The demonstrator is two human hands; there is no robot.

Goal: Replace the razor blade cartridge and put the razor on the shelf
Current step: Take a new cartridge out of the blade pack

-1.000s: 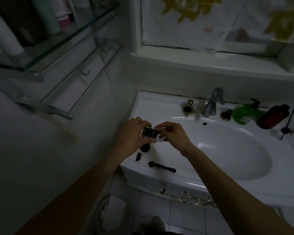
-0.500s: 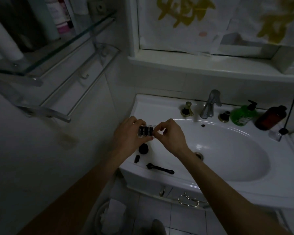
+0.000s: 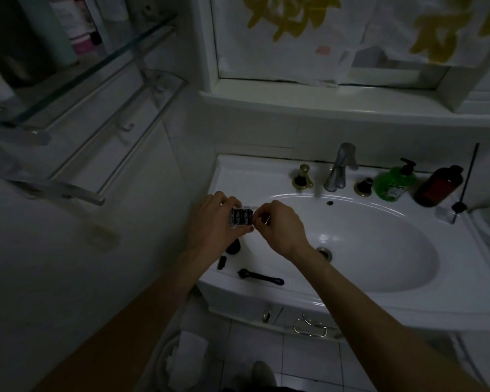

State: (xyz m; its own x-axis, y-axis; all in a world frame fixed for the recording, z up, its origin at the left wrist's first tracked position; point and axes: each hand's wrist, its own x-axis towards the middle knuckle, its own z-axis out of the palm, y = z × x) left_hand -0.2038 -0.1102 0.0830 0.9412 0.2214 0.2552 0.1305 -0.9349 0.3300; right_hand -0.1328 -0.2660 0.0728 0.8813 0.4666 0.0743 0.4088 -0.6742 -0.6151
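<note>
A clear cartridge case with dark blade cartridges inside is held above the sink's left rim. My left hand grips its left side. My right hand pinches its right end with thumb and fingers. Below them, on the white sink rim, lies the black razor handle, with a small dark cartridge and a round dark piece beside it. A glass shelf hangs on the left wall, above a metal rail rack.
A chrome faucet with two knobs stands behind the basin. A green soap pump bottle and a brown bottle sit at the back right. Bottles stand on the glass shelf. A bin is on the floor below.
Both hands and the case have stayed together over the sink's left rim; my right fingers have shifted along the case's right end. The view has tilted slightly.
</note>
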